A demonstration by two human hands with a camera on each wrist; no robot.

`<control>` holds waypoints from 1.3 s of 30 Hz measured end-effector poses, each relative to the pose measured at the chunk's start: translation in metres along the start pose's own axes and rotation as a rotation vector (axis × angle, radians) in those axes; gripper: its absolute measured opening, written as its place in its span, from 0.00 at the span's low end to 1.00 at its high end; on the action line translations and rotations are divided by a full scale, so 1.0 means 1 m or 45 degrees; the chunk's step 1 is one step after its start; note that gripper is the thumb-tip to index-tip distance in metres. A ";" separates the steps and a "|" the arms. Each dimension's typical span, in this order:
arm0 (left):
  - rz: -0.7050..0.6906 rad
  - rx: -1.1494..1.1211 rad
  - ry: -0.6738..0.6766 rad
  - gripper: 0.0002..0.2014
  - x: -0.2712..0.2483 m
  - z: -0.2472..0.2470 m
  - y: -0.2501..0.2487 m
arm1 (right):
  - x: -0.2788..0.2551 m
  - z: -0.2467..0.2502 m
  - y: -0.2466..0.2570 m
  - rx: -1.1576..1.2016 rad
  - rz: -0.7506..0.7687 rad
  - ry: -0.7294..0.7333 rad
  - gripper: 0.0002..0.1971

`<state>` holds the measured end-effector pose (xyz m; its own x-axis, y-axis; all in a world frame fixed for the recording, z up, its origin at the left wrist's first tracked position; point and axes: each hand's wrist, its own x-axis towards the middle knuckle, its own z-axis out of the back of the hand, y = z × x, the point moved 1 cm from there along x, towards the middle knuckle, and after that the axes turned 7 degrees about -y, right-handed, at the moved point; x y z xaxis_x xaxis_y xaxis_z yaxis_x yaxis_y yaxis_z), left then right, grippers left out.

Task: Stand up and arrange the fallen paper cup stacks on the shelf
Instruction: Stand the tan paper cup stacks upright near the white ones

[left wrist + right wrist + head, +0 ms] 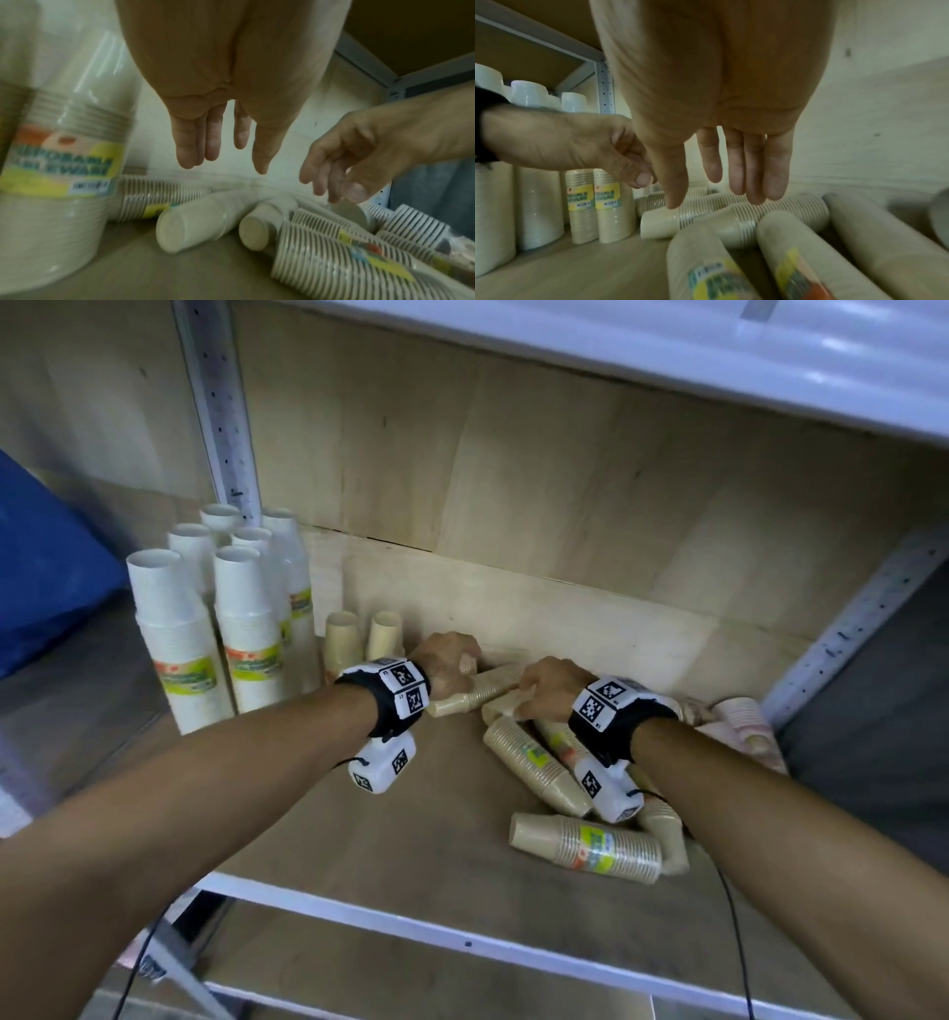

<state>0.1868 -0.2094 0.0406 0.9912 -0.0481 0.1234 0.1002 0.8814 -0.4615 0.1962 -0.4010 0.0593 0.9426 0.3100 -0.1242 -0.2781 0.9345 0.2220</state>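
Several beige paper cup stacks lie fallen on the wooden shelf (359, 839). One fallen stack (470, 698) (195, 221) (687, 219) lies crosswise at the back, under both hands. My left hand (447, 662) (223, 164) hovers just above it with straight fingers, holding nothing. My right hand (547, 685) (713, 194) hangs beside it over the same stack, fingers straight and empty. More wrapped fallen stacks (536, 773) (585, 847) lie nearer the front right. Two beige stacks (341, 642) stand upright behind my left wrist.
Tall white cup stacks (174, 634) stand in a group at the shelf's left end. Patterned cups (744, 716) lie by the right post (847, 618). A white front rail (411, 922) edges the shelf, and an upper shelf (667, 351) hangs overhead. Something blue (46, 557) sits far left.
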 end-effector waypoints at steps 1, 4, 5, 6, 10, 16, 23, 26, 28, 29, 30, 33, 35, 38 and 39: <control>0.019 -0.010 0.021 0.24 -0.002 -0.006 0.003 | -0.004 -0.004 -0.005 0.002 -0.010 0.016 0.24; 0.045 -0.006 0.034 0.29 -0.005 -0.019 0.013 | -0.013 -0.018 -0.019 0.038 -0.026 0.058 0.11; 0.036 -0.008 0.019 0.29 -0.005 -0.023 0.015 | -0.015 -0.023 -0.022 0.028 -0.035 0.077 0.12; 0.031 -0.021 0.003 0.29 -0.005 -0.027 0.016 | -0.018 -0.027 -0.024 0.013 -0.035 0.085 0.13; 0.042 -0.088 -0.018 0.32 -0.005 -0.038 0.022 | -0.025 -0.043 -0.038 -0.001 -0.032 0.107 0.27; 0.031 -0.135 -0.027 0.31 0.002 -0.049 0.029 | -0.029 -0.055 -0.042 -0.038 -0.006 0.112 0.33; 0.013 -0.119 -0.026 0.26 0.010 -0.065 0.038 | -0.030 -0.060 -0.038 -0.049 -0.029 0.141 0.37; 0.014 -0.120 -0.038 0.25 0.011 -0.068 0.040 | -0.029 -0.061 -0.035 -0.055 -0.032 0.153 0.39; 0.018 -0.118 -0.037 0.26 0.011 -0.068 0.041 | -0.030 -0.062 -0.034 -0.041 -0.038 0.156 0.40; 0.022 -0.111 -0.032 0.27 0.011 -0.067 0.041 | -0.030 -0.063 -0.034 -0.035 -0.042 0.160 0.40; 0.026 -0.108 -0.024 0.27 0.011 -0.066 0.042 | -0.029 -0.063 -0.034 -0.027 -0.047 0.164 0.40; 0.018 -0.083 -0.011 0.28 0.010 -0.063 0.039 | -0.030 -0.063 -0.033 -0.011 -0.053 0.168 0.40; 0.015 -0.077 -0.022 0.28 0.008 -0.058 0.037 | -0.030 -0.062 -0.032 -0.017 -0.046 0.157 0.39; 0.039 -0.063 -0.022 0.27 0.007 -0.050 0.033 | -0.030 -0.055 -0.028 -0.028 -0.022 0.120 0.34; 0.041 -0.068 -0.022 0.26 0.006 -0.046 0.031 | -0.029 -0.051 -0.025 -0.027 -0.010 0.110 0.32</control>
<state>0.2000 -0.2039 -0.0139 0.9924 -0.0114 0.1223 0.0729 0.8562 -0.5115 0.1667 -0.4247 0.0077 0.9256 0.3154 -0.2094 -0.2752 0.9403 0.2000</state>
